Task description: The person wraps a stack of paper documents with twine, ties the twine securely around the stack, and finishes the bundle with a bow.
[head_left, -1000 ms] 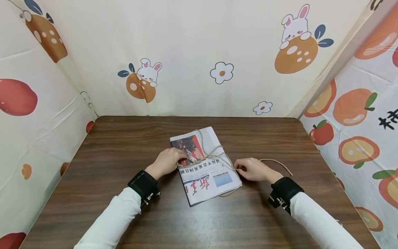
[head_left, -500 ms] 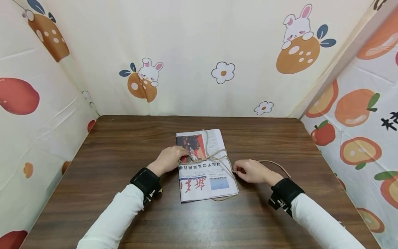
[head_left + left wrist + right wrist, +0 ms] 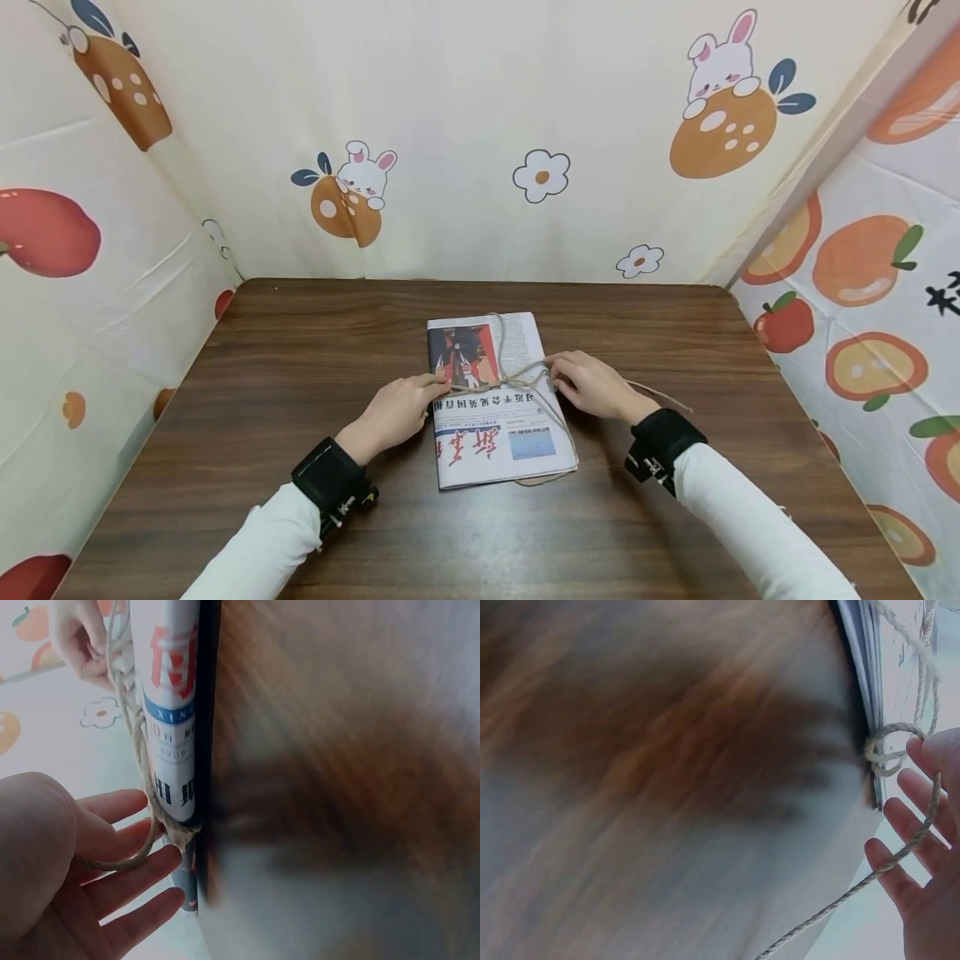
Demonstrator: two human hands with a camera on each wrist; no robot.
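Left hand [image 3: 393, 414] and right hand [image 3: 596, 385] are apart, at opposite sides of a folded newspaper [image 3: 491, 421] lying flat on a brown wooden table [image 3: 337, 333]. Rough string [image 3: 517, 382] crosses the newspaper's middle, with loose strands over its right half. The left hand's fingers are spread and fairly straight at the paper's edge, string lying across them; whether they press the paper is unclear. The right hand's thumb and forefinger pinch string near the opposite edge, its other fingers loose, a tail trailing past the wrist. The step in hand looks like working string around the newspaper; the next move probably calls for keeping that pinch and drawing slack evenly.
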